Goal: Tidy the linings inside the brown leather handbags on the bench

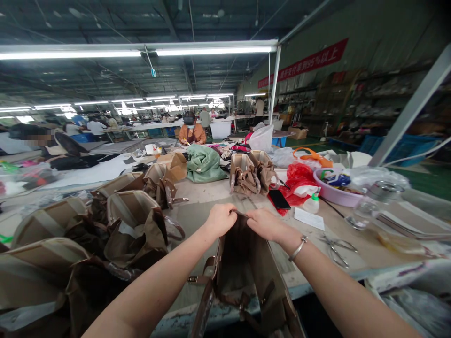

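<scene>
1. Head view: brown bag (243,263) at the table's (197,197) near edge, between the forearms; mouth open upward, toward the wearer.
2. Long axis runs away from the wearer, far end leaning slightly left.
3. Left hand (221,219) and right hand (263,224): fingers closed, pinching the far rim, just apart.

Brown bag (271,277) at the near edge of the worktop (197,191). The mouth gapes upward, exposing a dark brown interior; long side walls converge toward the narrow far end. A brown strap (203,307) and metal fitting (192,279) lie at left.
</scene>
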